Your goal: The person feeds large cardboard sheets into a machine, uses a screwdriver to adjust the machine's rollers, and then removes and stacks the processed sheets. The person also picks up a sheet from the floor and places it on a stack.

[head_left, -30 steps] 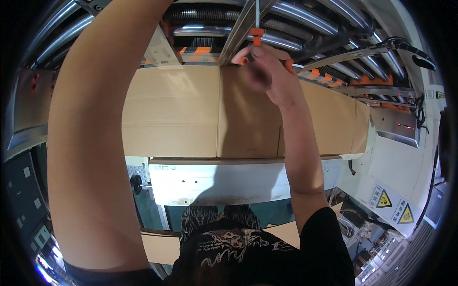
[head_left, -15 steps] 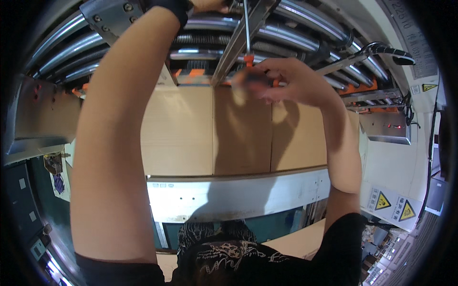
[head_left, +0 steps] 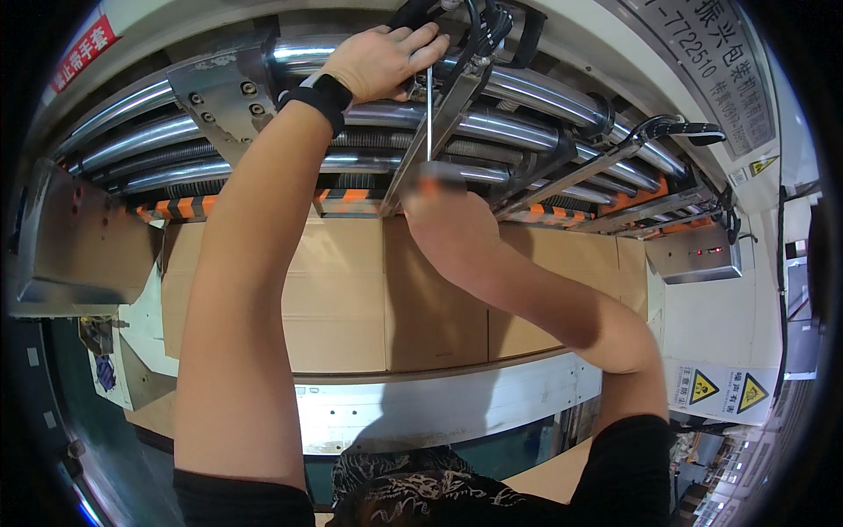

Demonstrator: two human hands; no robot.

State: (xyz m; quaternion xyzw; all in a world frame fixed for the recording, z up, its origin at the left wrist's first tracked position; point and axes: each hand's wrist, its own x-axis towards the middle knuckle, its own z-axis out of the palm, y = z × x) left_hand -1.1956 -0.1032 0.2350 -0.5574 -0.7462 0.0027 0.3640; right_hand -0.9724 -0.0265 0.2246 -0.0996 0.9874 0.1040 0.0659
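My right hand [head_left: 452, 224] is closed around the handle of a screwdriver, its fingers and the orange handle blurred. The long thin shaft of the screwdriver [head_left: 429, 119] points away from me, lying beside a slanted metal bar [head_left: 443, 123]. My left hand [head_left: 384, 63], with a dark band and a watch at the wrist, rests over the steel rollers [head_left: 518, 88] near the far end of the shaft. Its fingers are stretched out toward the bar, and the thumb is partly hidden. What the screwdriver's tip touches cannot be made out.
Flat brown cardboard [head_left: 334, 307] lies below the rollers, behind a pale metal rail [head_left: 421, 408]. A steel plate with bolts [head_left: 215, 101] sits left of my left hand. Black cables [head_left: 492, 31] hang beyond the bar. Metal boxes [head_left: 702, 255] flank the machine.
The view has shifted, bringing my left hand into full sight. My right hand has turned about the screwdriver's handle, its wrist and forearm now slanting in from the lower right.
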